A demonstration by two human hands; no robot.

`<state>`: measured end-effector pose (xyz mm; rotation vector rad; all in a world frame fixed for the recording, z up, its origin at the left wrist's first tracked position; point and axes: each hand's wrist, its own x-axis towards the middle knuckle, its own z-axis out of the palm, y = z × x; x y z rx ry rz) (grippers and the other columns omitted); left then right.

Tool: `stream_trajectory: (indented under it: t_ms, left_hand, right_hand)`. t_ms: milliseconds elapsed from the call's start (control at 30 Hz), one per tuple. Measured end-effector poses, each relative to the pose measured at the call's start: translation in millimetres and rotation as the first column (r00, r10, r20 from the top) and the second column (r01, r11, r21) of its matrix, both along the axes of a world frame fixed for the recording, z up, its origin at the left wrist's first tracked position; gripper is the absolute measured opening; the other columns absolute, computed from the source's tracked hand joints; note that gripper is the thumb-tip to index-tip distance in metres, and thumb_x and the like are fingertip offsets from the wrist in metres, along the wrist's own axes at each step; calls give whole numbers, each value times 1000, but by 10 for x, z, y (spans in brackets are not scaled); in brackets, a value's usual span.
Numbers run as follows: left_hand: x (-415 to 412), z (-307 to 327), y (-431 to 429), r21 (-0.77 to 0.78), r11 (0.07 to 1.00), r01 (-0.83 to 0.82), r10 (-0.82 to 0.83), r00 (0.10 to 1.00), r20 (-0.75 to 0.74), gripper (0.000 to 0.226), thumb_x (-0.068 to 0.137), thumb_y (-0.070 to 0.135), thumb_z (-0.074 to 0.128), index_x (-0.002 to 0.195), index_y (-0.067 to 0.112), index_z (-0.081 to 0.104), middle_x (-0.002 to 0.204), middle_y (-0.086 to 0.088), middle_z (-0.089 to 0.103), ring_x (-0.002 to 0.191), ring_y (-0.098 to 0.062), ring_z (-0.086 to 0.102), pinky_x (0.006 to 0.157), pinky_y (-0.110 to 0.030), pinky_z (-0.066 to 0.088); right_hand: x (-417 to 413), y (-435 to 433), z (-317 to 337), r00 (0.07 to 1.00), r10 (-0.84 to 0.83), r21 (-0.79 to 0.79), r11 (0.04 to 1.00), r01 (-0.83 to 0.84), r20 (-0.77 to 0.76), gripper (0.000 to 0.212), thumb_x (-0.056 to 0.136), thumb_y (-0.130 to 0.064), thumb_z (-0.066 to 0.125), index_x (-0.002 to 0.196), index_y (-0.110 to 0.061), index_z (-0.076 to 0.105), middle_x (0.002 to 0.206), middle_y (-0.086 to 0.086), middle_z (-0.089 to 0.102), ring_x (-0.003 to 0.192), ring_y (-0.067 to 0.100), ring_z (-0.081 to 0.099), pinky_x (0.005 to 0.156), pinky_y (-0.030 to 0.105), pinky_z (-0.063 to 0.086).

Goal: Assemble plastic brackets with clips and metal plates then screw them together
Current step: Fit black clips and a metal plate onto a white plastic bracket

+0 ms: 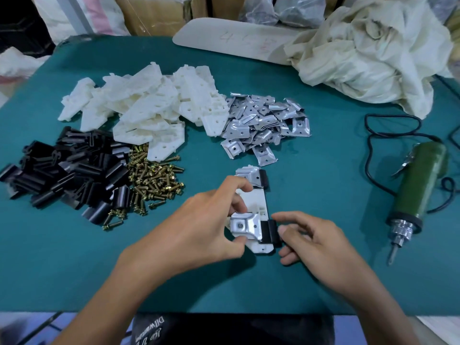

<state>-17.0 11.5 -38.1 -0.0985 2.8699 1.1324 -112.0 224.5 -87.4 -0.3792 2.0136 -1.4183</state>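
A white plastic bracket (257, 199) lies on the green table in front of me. A metal plate (245, 224) and a black clip (271, 231) sit on its near end; another plate (247, 174) and clip (263, 179) sit on its far end. My left hand (204, 227) pinches the near plate and the bracket's left edge between thumb and fingers. My right hand (313, 239) pinches the near black clip from the right.
Piles lie behind: white brackets (139, 108), metal plates (266, 123), black clips (62, 175), brass screws (151, 180). A green electric screwdriver (415, 192) with its black cord lies at the right. A crumpled cloth (368, 51) and a white board (234, 38) sit at the back.
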Motion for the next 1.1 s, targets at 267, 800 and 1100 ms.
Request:
stream_trajectory:
  t_ms: [267, 800, 1100]
  left_hand:
    - [-47, -135, 80, 66, 998, 3, 0, 999, -48, 66, 73, 35, 79, 120, 48, 34, 103, 21, 63, 101, 4, 57, 84, -12, 43]
    - [-28, -231, 60, 218, 975, -33, 56, 994, -99, 62, 71, 30, 83, 115, 45, 42, 104, 19, 63, 100, -8, 62, 83, -17, 47]
    - [-74, -323, -94, 290, 930, -223, 286, 938, -194, 60, 62, 60, 81, 116, 52, 57, 143, 24, 36, 138, 2, 28, 110, -11, 25]
  right_hand:
    - [38, -74, 22, 979, -58, -117, 990, 82, 196, 16, 97, -5, 65, 106, -14, 74, 77, 3, 73, 70, 18, 73, 68, 23, 59]
    - [34, -139, 65, 950, -96, -175, 973, 153, 296, 16, 91, -7, 72, 106, -9, 68, 82, 14, 77, 67, 18, 70, 66, 23, 59]
    - [-69, -364, 145, 977, -129, -413, 891, 188, 168, 40, 84, 11, 71, 81, -29, 70, 72, 10, 68, 58, 19, 60, 58, 25, 53]
